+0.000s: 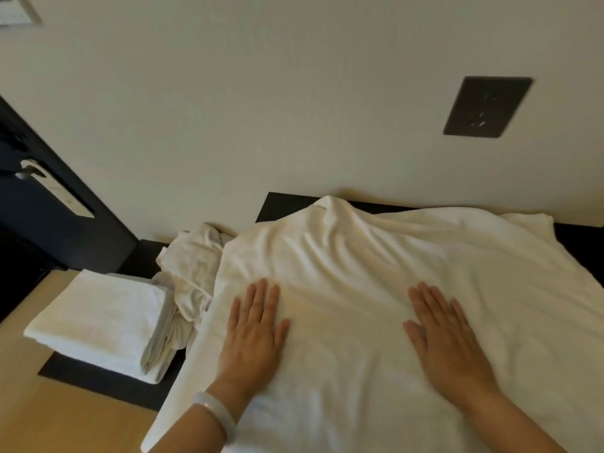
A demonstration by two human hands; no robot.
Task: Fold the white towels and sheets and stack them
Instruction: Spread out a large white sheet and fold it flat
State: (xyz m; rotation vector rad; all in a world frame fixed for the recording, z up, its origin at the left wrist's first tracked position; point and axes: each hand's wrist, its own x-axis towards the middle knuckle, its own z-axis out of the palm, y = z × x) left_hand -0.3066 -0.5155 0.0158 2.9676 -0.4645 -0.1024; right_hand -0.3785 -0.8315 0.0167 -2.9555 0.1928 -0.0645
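2 hands flat on white sheet (376, 256), left hand (253, 335), right hand (447, 341), apart, fingers straight

No legible txt/labels anywhere; wall panel (16, 9) top-left too blurry to read.

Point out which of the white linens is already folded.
The towel stack at far left, squared flat; the pile beside it is crumpled, the sheet spread out.
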